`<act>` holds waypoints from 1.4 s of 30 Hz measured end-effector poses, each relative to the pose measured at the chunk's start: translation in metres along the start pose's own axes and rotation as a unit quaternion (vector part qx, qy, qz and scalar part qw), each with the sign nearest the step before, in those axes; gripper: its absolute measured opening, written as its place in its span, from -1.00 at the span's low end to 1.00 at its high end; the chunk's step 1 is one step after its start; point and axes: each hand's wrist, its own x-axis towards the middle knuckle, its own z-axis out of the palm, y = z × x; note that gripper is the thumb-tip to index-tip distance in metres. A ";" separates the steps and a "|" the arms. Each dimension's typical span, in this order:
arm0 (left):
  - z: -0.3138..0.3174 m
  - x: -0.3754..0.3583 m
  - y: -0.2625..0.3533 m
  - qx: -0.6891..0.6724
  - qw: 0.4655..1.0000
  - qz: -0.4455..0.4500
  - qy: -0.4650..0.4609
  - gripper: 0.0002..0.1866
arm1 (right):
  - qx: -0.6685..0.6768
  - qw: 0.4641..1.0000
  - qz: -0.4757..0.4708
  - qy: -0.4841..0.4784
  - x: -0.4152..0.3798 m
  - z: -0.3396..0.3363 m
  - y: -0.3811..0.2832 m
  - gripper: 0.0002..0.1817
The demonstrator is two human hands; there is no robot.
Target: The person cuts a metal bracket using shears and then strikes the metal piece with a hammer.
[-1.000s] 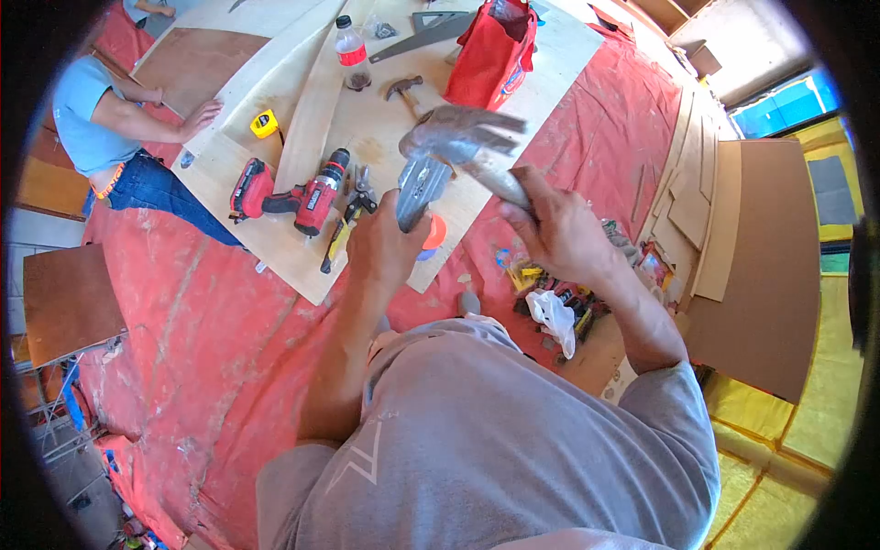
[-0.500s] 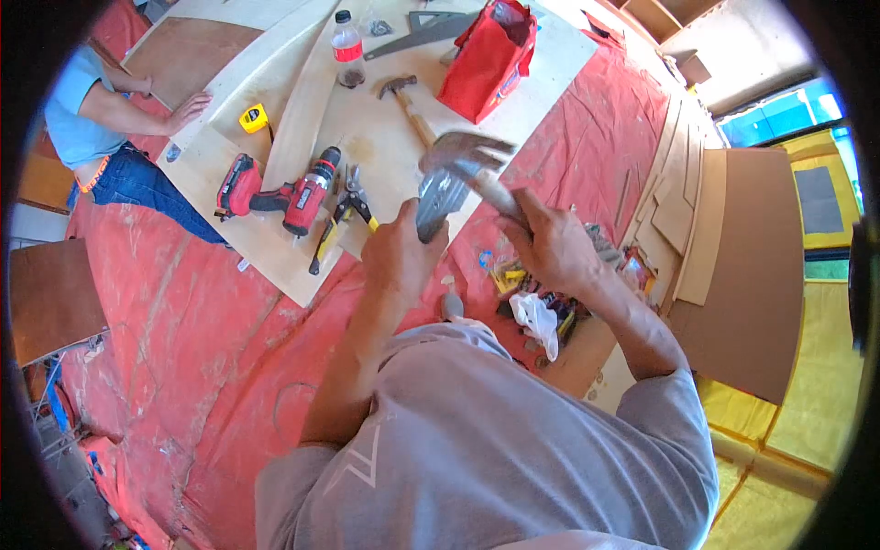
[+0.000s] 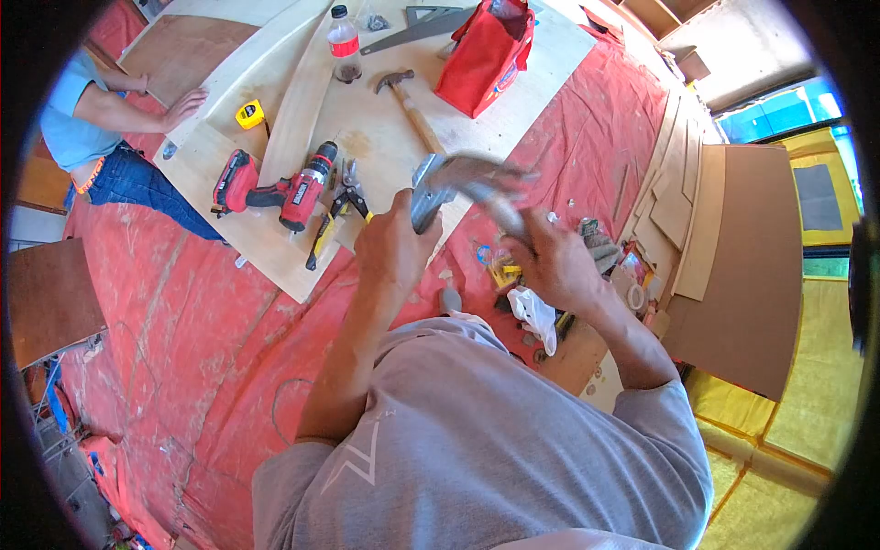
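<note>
My left hand (image 3: pixel 392 246) is closed round a shiny grey metal piece (image 3: pixel 427 197), held upright in front of my body; its exact kind does not show. In my right hand (image 3: pixel 564 266) is the wooden handle of a claw hammer (image 3: pixel 469 172), whose head is smeared by motion and overlaps the top of the metal piece. Just beyond lies a second claw hammer (image 3: pixel 414 115) on the pale wooden board table (image 3: pixel 367 128). To the left of my left hand are yellow-handled snips (image 3: pixel 341 209) and a red cordless drill (image 3: pixel 298 194).
A bottle (image 3: pixel 345 46), a handsaw (image 3: pixel 417 32), a red bag (image 3: pixel 486 60) and a yellow tape measure (image 3: pixel 249 115) rest on the table. Another person's hand (image 3: pixel 186 107) touches its left edge. Tools and a white plastic bag (image 3: pixel 533 319) lie on the red-sheeted floor at right.
The hammer in my right hand has swung, its head now blurred and overlapping the metal piece's top edge. My left hand keeps its grip on the metal piece. The view has shifted slightly.
</note>
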 end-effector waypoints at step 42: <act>0.022 -0.006 -0.001 0.023 0.997 0.042 0.053 -0.59 | -0.107 0.994 0.004 -0.005 -0.017 0.007 0.010 -0.72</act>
